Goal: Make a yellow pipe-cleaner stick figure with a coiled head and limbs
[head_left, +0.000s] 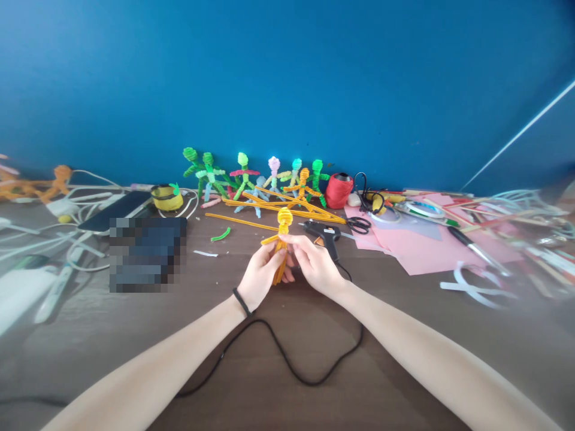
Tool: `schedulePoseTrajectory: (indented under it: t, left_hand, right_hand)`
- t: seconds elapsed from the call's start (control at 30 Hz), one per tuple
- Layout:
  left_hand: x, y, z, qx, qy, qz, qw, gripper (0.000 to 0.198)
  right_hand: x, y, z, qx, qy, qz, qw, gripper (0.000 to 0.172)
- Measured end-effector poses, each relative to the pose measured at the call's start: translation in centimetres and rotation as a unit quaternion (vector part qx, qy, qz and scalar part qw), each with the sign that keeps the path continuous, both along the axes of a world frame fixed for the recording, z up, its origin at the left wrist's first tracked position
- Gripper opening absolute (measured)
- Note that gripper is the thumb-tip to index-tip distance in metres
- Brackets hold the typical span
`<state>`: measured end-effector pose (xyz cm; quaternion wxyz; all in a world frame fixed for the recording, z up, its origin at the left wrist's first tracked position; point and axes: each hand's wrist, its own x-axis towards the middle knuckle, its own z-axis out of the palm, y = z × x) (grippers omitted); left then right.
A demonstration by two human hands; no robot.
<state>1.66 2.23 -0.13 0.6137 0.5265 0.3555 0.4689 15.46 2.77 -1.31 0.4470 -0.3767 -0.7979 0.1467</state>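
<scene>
1. Near the middle of the table [269, 395], up off its surface, an orange figure [283, 218] stands upright between two hands: coiled round head, narrow neck, loose strands below, all fuzzy craft wire.
2. From where I stand, the left hand [259, 269] has its fingers closed around the body. The right hand [318, 263] lays its forefinger at the shoulder; its thumb is hidden, so I can't tell whether it pinches or only presses.
3. I'd worry about the head leaning if that thin neck takes a hard push, or the coils springing loose if the left fingers slacken.
4. Just beyond the right hand lies a black glue gun [330, 234]. If it's hot, a knuckle could brush it; a forearm could snag the soft black cord [269, 326].
5. Farther off, straight fuzzy orange stems [242, 221] lie crisscrossed beside black-handled scissors [358, 225].
6. Right, flat pink paper [417, 248]; far, knobbly colored figures [242, 173] against a smooth blue wall [287, 72].
</scene>
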Motion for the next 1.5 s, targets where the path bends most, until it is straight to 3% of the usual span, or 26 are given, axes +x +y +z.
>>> schedulePoseTrajectory:
  t: [0.4,1.07,1.27,1.5]
  left_hand:
    - [0.04,0.13,-0.12,0.014,0.014,0.010,1.000,0.016]
    - [0.00,0.25,-0.21,0.004,0.007,0.001,1.000,0.016]
    - [0.04,0.16,-0.03,-0.026,0.001,-0.001,1.000,0.018]
    - [0.12,0.10,0.07,-0.041,-0.012,-0.005,0.999,0.018]
  right_hand:
    - [-0.11,-0.03,0.18,-0.075,0.051,0.011,0.996,0.032]
    - [0.07,0.18,-0.23,-0.022,0.011,0.003,1.000,0.034]
    - [-0.02,0.26,-0.21,-0.009,0.021,-0.031,0.999,0.031]
    - [-0.21,0.06,-0.45,-0.069,0.047,-0.063,0.995,0.021]
